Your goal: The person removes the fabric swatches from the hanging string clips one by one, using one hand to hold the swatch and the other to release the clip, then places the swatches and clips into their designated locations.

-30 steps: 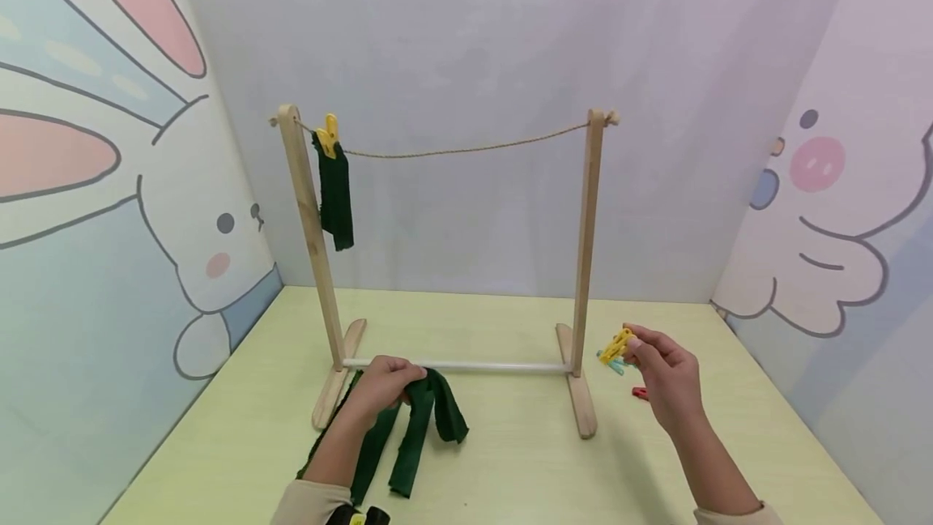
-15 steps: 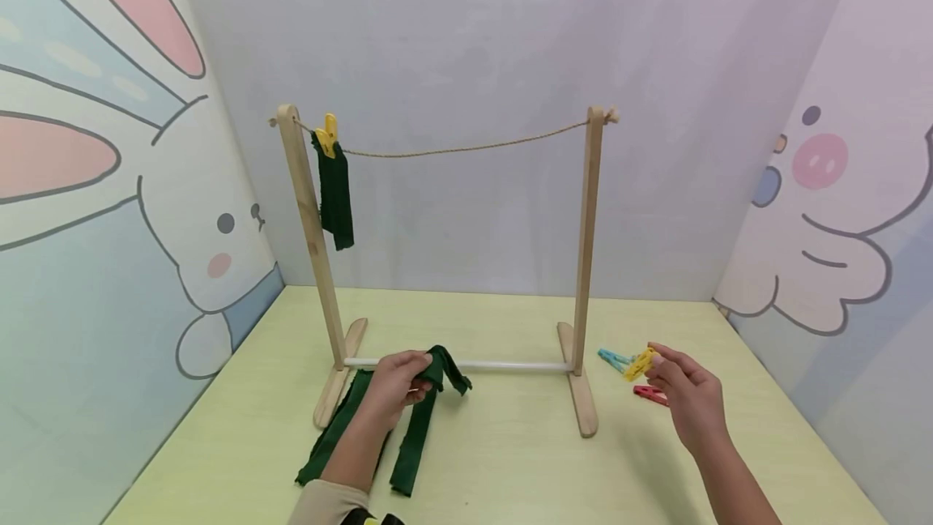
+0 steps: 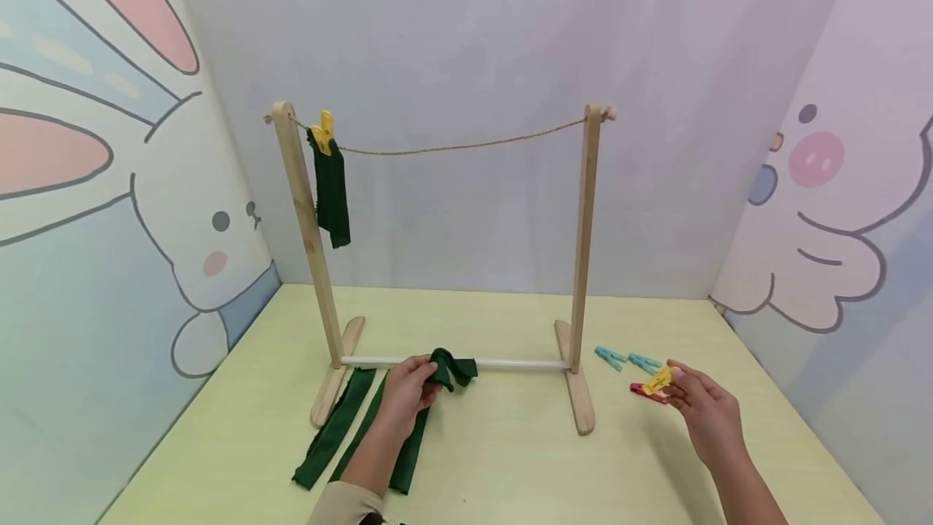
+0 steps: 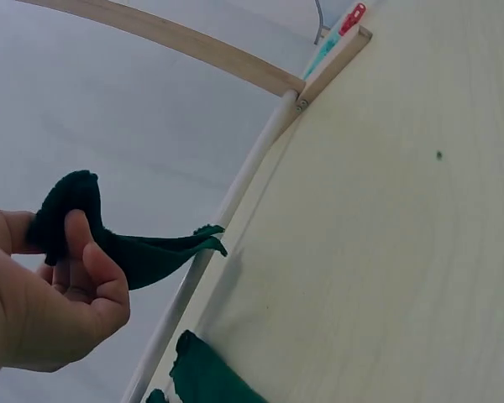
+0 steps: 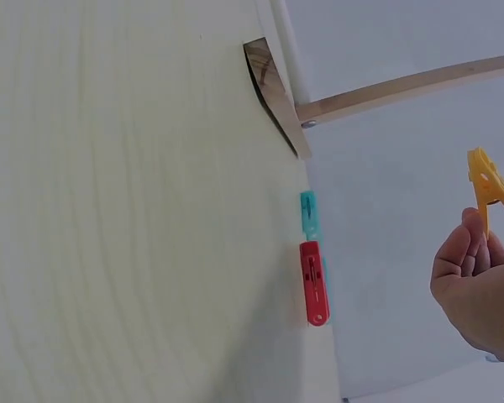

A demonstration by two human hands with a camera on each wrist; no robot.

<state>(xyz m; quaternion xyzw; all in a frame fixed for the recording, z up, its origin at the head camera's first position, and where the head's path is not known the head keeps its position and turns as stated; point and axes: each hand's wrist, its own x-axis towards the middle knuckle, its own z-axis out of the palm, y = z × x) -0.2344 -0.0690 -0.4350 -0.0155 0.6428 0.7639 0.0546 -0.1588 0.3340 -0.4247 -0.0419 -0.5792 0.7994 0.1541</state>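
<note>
Ideally, smooth the curled cloth [image 3: 443,361]; left grip [image 3: 403,391], lower centre, pinches it; right grip [image 3: 707,414], lower right, a peg [image 3: 658,381].

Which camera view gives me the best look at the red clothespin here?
The right wrist view: the red clothespin shows large and unobstructed there. In the head view it is smaller and partly hidden by the yellow clothespin; the left wrist view shows only a small red bit near the top edge.

Cartoon-printed side walls [image 3: 66,330] and a pale backdrop [image 3: 466,39] surround a yellowish tabletop [image 3: 525,460].
</note>
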